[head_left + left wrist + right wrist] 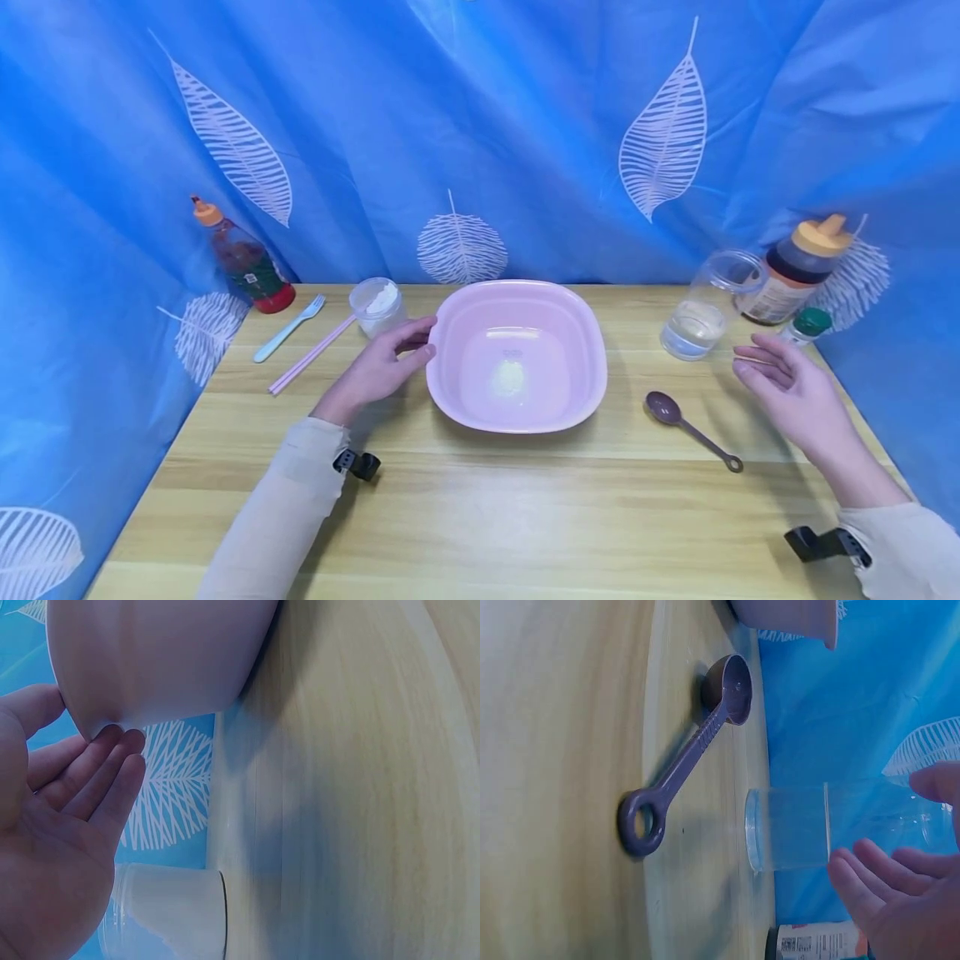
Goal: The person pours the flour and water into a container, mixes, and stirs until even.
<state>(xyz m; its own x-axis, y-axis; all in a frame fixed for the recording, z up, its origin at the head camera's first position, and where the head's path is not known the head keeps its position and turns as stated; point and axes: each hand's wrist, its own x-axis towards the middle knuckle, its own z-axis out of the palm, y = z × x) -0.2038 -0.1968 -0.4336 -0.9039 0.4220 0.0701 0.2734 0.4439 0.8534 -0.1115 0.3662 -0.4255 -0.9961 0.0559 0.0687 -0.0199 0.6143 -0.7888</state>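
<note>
The left hand [382, 364], fingers extended, touches the left rim of the pink basin [517, 412] on the counter [510, 517], near a tub [378, 310]. The right hand [798, 400] hovers empty, thumb and fingers parted, near the cup [693, 325], which a bottle [795, 275] flanks; a spoon [664, 408] lies toward the basin.

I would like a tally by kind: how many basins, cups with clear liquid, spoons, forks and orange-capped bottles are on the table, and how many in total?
Basin: 1
Cup with clear liquid: 1
Spoon: 1
Fork: 1
Orange-capped bottles: 2
Total: 6
</note>
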